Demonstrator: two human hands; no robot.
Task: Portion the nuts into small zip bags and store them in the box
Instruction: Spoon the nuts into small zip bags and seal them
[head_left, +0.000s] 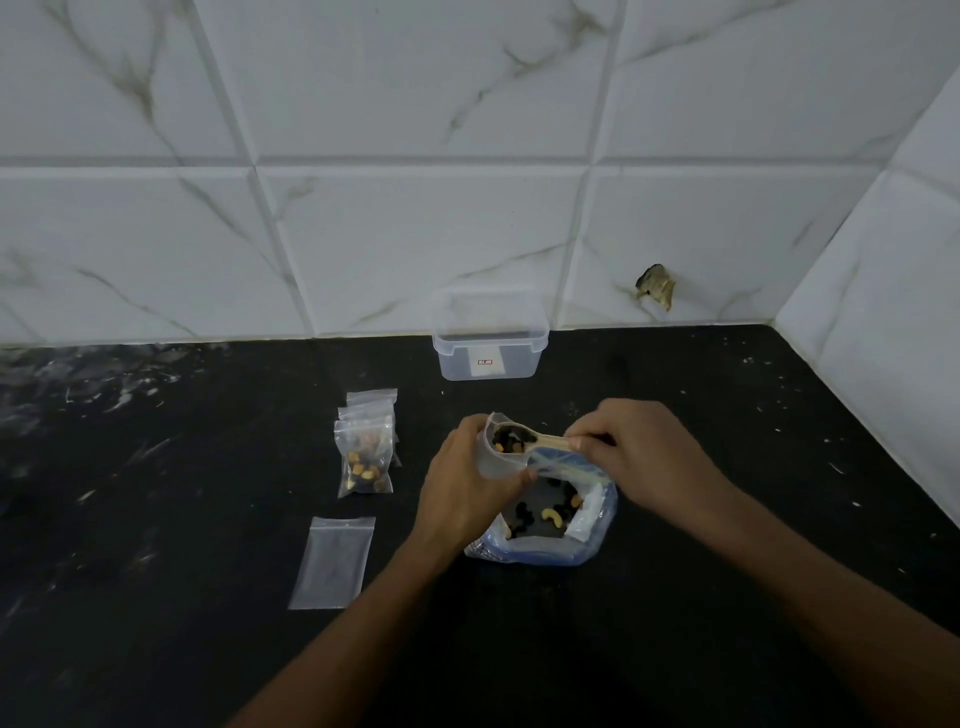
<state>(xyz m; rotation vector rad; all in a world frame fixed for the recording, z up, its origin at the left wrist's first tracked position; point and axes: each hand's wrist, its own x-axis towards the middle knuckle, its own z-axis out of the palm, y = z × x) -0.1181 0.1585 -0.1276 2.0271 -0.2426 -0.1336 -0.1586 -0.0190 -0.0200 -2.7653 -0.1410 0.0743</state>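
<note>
My left hand (465, 475) holds a small clear zip bag (493, 452) upright with its mouth open, just above the large bag of mixed nuts (550, 514). My right hand (634, 457) pinches the handle of a wooden spoon (550, 441) whose bowl, loaded with nuts and raisins, sits at the small bag's mouth. The large bag lies open on the black counter with cashews and dark raisins visible inside. To the left lie filled small zip bags (364, 457), overlapping in a short stack. An empty small zip bag (332, 561) lies flat below them. The clear plastic box (490, 343) stands open by the wall.
The black speckled counter (727, 519) runs to a white marble-tiled wall at the back and on the right. A chipped hole in the tile (655, 286) shows right of the box.
</note>
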